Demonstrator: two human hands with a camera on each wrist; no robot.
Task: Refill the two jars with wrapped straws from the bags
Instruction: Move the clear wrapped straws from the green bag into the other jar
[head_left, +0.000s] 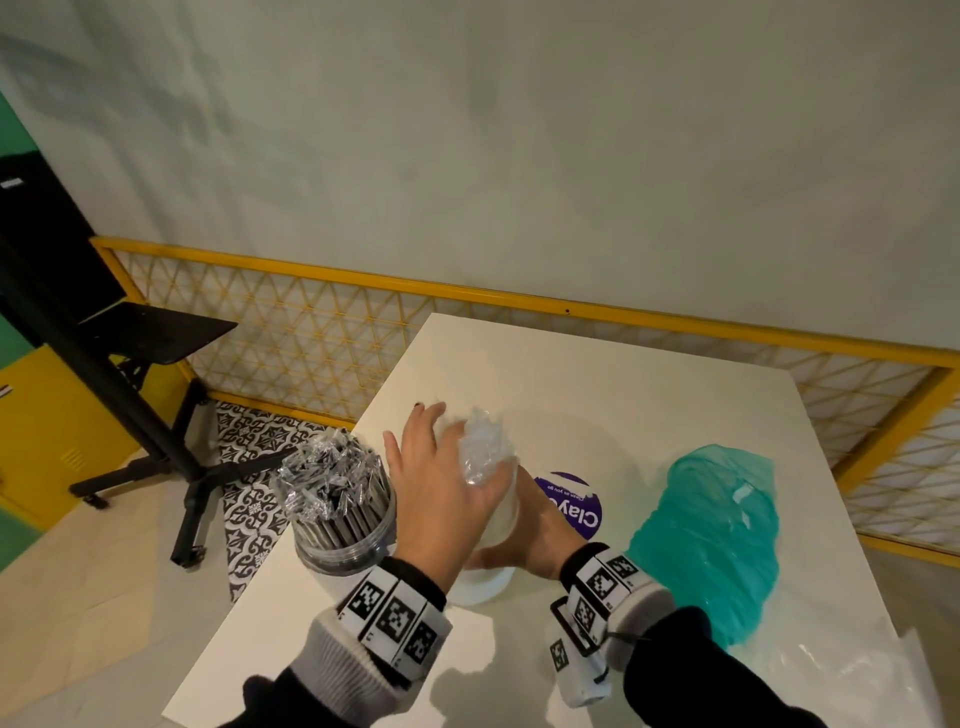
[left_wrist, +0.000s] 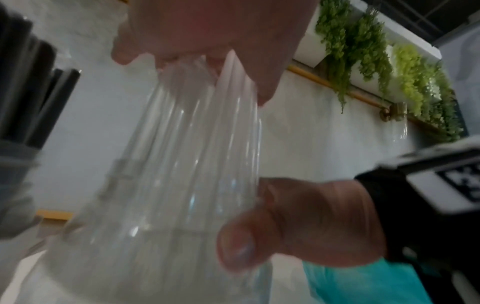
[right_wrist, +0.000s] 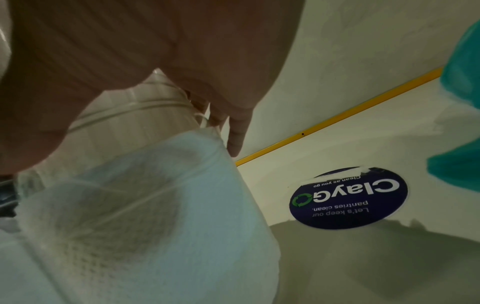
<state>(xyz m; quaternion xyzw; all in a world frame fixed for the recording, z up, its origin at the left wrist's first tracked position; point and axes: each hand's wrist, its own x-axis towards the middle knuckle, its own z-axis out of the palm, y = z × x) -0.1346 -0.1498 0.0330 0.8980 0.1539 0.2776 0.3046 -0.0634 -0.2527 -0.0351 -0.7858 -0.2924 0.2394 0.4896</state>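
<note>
A clear jar (head_left: 488, 577) (left_wrist: 155, 226) (right_wrist: 142, 216) stands in the middle of the white table (head_left: 649, 395), packed with white straws in clear wrappers (head_left: 483, 447) (left_wrist: 194, 123). My left hand (head_left: 441, 488) (left_wrist: 207, 30) lies over the straw tops with its fingers spread and fairly straight, pressing on them. Around the jar's right side my right hand (head_left: 535, 545) (left_wrist: 311, 222) (right_wrist: 130, 51) is wrapped, thumb toward me. To the left a second jar (head_left: 337, 509) (left_wrist: 26, 92) holds black wrapped straws.
A crumpled teal bag (head_left: 711, 540) (right_wrist: 462, 72) lies right of the jars. A clear plastic bag (head_left: 857, 675) sits at the near right corner. A round purple sticker (head_left: 576, 506) (right_wrist: 348, 197) is on the table. A yellow mesh fence (head_left: 363, 322) runs behind; a black stand (head_left: 130, 415) is left.
</note>
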